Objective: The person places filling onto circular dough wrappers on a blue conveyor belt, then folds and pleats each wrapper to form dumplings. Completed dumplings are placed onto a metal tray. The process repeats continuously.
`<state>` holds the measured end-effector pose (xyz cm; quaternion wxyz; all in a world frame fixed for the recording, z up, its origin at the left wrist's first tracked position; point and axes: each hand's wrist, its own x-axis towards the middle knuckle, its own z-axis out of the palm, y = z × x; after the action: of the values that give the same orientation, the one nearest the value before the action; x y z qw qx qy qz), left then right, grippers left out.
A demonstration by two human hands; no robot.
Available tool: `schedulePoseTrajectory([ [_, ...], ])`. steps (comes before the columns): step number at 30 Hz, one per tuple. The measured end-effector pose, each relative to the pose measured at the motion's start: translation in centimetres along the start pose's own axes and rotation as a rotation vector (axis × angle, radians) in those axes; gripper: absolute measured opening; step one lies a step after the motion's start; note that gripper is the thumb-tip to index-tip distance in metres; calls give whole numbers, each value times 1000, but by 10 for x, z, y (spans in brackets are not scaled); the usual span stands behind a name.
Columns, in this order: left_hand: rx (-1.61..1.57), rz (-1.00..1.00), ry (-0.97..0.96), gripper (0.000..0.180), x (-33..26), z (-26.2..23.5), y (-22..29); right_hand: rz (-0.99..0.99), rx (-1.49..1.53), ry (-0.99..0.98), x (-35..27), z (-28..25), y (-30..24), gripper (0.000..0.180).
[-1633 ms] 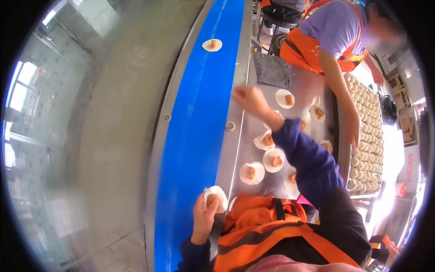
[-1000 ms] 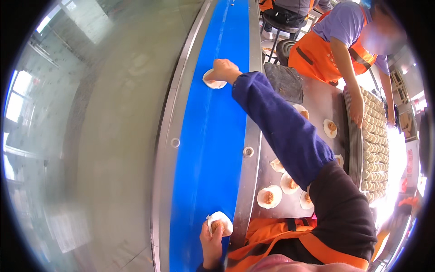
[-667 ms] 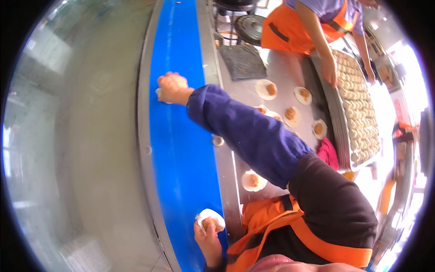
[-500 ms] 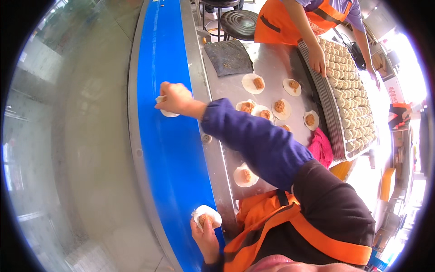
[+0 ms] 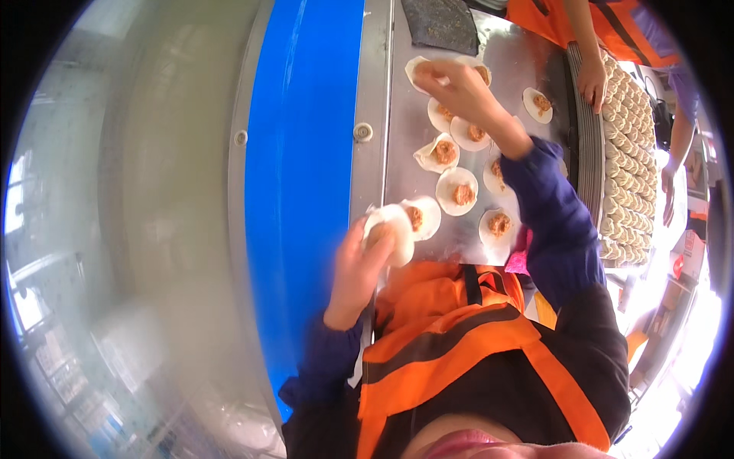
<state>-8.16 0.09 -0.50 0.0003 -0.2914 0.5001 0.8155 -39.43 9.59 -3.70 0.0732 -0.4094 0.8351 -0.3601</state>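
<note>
My left hand (image 5: 358, 269) holds a round white dumpling wrapper (image 5: 388, 233) at the near edge of the steel table (image 5: 409, 164); the hand is blurred. My right hand (image 5: 457, 86) reaches to the far end of the table, fingers pinched on another white wrapper (image 5: 419, 69) that lies low over the steel. Between the two hands lie several open wrappers with a dab of brown meat filling (image 5: 456, 191). One filled wrapper (image 5: 424, 216) sits right beside my left hand.
A blue conveyor belt (image 5: 302, 176) runs along the table's left side. Another person in an orange apron stands at the far right, a hand (image 5: 592, 78) on a stack of trays of finished dumplings (image 5: 623, 153). A dark mat (image 5: 443, 23) lies at the far end.
My right hand took a wrapper off the blue belt and brought it back over the steel table. My left hand rose with its wrapper toward the table's near edge.
</note>
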Motion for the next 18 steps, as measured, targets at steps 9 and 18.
schedulePoseTrajectory([
  [9, -27, 142, -184, 38, -4, 55, -14, 272, 676, -508, -152, -42, -78, 14],
  [18, 583, 375, -217, 39, -33, 91, -14, 1, 444, -116, -215, -62, -105, 10],
])
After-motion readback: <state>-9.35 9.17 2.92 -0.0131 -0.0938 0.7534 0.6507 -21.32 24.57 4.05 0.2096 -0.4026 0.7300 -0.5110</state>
